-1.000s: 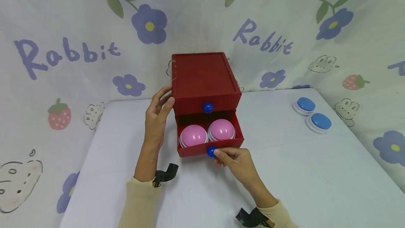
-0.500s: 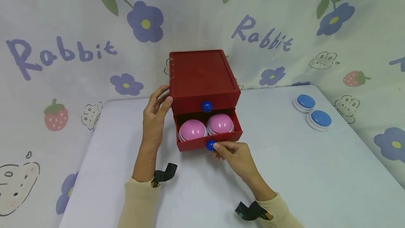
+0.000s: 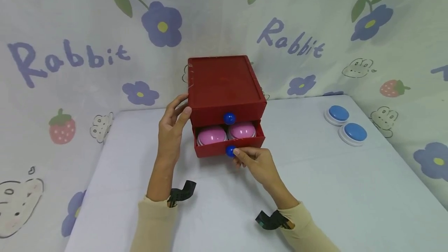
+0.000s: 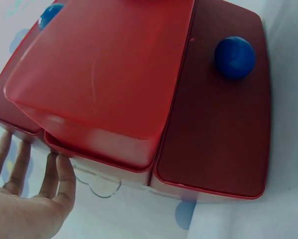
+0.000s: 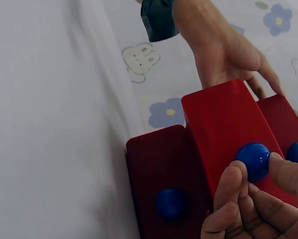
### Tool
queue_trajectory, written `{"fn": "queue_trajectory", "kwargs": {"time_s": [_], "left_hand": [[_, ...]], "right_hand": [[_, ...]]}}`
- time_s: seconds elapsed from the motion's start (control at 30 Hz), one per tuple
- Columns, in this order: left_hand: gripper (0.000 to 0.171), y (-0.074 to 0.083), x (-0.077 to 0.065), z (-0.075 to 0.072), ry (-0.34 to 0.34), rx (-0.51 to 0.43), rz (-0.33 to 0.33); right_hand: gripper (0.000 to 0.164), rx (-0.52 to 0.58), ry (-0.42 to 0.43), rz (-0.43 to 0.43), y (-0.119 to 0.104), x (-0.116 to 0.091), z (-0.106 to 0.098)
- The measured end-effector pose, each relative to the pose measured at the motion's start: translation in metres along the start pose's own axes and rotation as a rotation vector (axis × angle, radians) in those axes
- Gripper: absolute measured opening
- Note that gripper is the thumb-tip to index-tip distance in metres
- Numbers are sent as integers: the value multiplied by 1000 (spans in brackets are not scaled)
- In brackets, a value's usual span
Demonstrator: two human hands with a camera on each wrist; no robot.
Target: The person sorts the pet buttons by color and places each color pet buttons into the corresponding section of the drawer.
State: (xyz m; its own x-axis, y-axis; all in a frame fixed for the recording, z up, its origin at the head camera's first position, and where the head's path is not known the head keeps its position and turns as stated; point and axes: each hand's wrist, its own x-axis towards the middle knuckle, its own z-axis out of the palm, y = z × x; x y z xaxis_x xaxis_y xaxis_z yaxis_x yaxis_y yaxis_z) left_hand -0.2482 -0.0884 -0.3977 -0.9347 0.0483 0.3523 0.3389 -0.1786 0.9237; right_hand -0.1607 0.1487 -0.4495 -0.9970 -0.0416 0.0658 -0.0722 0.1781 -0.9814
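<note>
A red chest of drawers (image 3: 222, 79) stands at the back of the table with one drawer (image 3: 211, 151) part-way out. My right hand (image 3: 257, 164) pinches that drawer's round blue knob (image 5: 254, 160) between thumb and fingers. Inside lie two pink domed buttons (image 3: 211, 135) on white bases, their backs under the drawer above. Against the chest's left side rests my left hand (image 3: 170, 131), fingers extended and fingertips at the upper part. In the left wrist view, a closed lower drawer (image 4: 213, 129) with its own blue knob (image 4: 234, 57) sits beneath the pulled-out one.
Two blue domed buttons (image 3: 355, 132) with white bases sit at the right of the white-covered table (image 3: 315, 189). Behind the chest hangs a patterned cloth (image 3: 217, 18) with flowers and lettering. A black wrist camera (image 3: 271, 220) is worn on each forearm.
My right hand has pushed the drawer inward by its knob, so less of the pink buttons shows. The left hand has kept its place on the chest's side.
</note>
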Motion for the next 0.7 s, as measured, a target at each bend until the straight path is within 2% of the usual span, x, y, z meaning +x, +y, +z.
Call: {"fn": "queue_trajectory", "kwargs": {"time_s": [0.4,0.7], "left_hand": [[46,2,0,-1,-1,-1,1],[46,2,0,-1,-9,0,6]], "right_hand": [[30,32,31,-47,5,24,5],[29,29,53,-2,4,39,7]]}}
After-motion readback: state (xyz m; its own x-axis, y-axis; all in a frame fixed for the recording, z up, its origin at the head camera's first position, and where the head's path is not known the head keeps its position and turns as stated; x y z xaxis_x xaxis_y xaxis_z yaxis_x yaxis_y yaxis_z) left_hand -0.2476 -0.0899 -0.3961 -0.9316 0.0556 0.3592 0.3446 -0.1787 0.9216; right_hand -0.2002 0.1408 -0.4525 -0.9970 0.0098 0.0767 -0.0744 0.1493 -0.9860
